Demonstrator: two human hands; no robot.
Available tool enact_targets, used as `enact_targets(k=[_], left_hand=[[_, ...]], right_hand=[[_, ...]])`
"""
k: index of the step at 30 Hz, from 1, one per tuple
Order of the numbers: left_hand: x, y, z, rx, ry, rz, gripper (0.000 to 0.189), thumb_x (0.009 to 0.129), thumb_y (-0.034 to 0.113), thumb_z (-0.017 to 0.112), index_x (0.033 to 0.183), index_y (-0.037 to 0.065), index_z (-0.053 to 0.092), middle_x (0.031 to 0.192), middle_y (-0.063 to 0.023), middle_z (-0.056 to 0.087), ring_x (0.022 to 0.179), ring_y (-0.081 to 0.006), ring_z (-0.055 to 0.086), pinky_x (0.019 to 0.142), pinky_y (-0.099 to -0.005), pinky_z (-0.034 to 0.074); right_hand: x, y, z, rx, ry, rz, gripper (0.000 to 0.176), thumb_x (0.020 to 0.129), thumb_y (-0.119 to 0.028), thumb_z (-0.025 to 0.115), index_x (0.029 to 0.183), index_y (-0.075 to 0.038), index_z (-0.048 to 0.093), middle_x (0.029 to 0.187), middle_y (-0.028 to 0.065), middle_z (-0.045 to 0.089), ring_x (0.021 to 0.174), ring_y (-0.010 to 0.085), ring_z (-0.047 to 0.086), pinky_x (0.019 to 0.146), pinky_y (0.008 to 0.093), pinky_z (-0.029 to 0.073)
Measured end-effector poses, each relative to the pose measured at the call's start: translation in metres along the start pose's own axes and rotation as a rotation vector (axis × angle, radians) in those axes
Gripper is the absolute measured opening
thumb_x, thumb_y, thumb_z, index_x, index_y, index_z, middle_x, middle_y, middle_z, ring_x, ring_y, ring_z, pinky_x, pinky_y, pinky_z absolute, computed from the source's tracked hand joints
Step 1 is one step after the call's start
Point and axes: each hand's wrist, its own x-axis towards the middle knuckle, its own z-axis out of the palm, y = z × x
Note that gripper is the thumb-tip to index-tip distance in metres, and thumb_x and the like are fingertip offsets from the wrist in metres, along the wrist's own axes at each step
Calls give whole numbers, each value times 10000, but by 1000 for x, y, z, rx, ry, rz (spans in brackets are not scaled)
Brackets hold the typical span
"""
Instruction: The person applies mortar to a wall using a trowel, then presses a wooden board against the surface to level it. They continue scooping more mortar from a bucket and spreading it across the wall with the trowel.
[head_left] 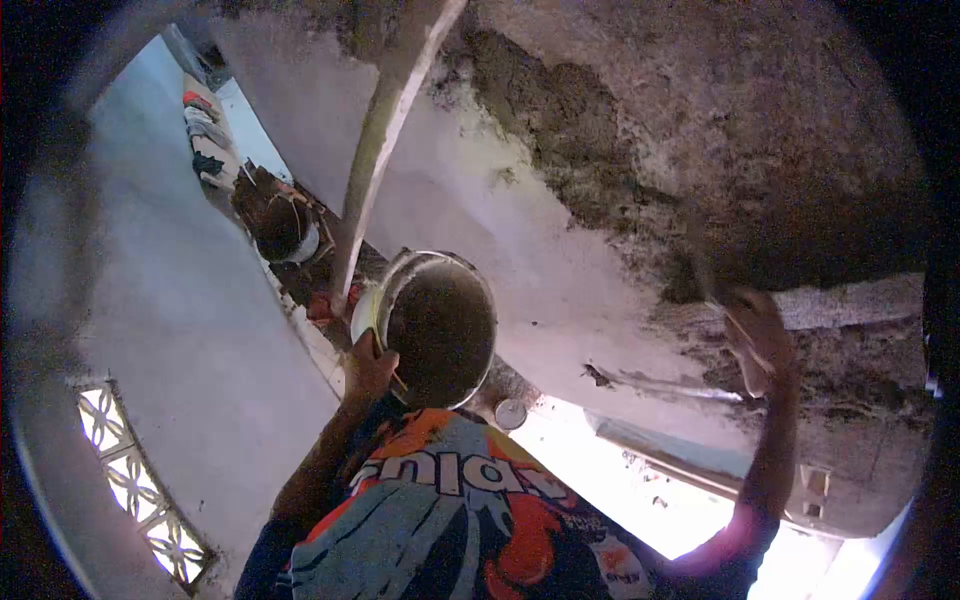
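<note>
— Where is the pan?
— The pan (440, 330), filled with dark mortar, is in the middle, just right of the slanted pole (385, 140). The left hand (368, 365) is clamped on its near-left rim.
— And the right hand?
— The right hand (760, 335) is up against the wet mortar patch (620, 180) at the right. It is blurred, so I cannot tell its grip.
— Anyone else?
— 1 other person (285, 230), far left past the pole.

Plastered wall (470, 200) in my view.
I see dark wet mortar (570, 130) spread across its upper part, white below.
</note>
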Motion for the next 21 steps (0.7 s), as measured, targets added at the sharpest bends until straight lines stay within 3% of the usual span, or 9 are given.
enact_targets(k=[5,7,9,11,12,13,14,18,21], left_hand=[[6,-10,23,-98,59,112,222,686,168,550,784,-7,455,629,-132,458,550,-237,442,537,-374,389],[8,-1,26,3,115,182,212,689,159,551,778,-8,456,625,-128,447,543,-232,422,534,-375,383],[20,-3,34,-52,129,188,211,687,164,561,757,-9,462,630,-128,443,548,-225,410,540,-374,376],[35,5,41,-168,167,261,211,683,170,568,738,-9,470,619,-124,435,538,-218,398,535,-375,370],[45,11,42,-129,87,258,217,675,176,571,740,-9,481,607,-129,447,524,-233,418,533,-386,379],[52,19,43,-88,0,251,223,667,183,575,742,-10,491,595,-135,460,511,-247,438,531,-396,389],[59,29,43,-61,-11,282,223,667,183,575,742,-10,491,595,-135,460,511,-247,438,531,-396,389],[63,78,42,257,-264,409,239,668,192,567,797,-6,529,639,-167,535,579,-308,544,577,-421,434],[87,72,51,177,-308,720,240,683,188,545,778,-28,500,620,-174,463,552,-260,480,561,-411,395]], right_hand=[[-45,23,13,-301,168,-338,328,787,-262,638,1053,-85,562,903,75,581,666,135,574,557,280,490],[-42,36,58,-1000,176,-840,325,765,-132,610,1073,-63,533,941,80,580,704,157,591,597,271,502],[-34,65,110,40,-311,4,307,759,-83,575,1059,-41,527,841,72,597,640,170,598,551,276,503],[-39,113,168,642,-579,127,223,858,-129,482,1051,-28,529,812,75,596,561,156,546,503,274,469],[-41,135,200,128,-515,-29,267,861,-179,495,1070,-15,520,811,72,601,571,148,555,489,274,471],[-42,171,223,595,-603,108,312,838,-208,540,1091,-27,519,805,70,608,575,135,560,478,274,472],[-47,171,247,389,-553,74,379,813,-245,581,1105,-14,511,823,85,610,573,133,566,469,283,476],[-4,146,328,-388,-122,-712,319,797,-188,555,1053,0,520,878,172,590,705,256,611,590,397,505],[30,130,387,-453,-6,-219,296,782,-137,508,1048,-8,520,915,201,578,794,311,608,652,441,502]])
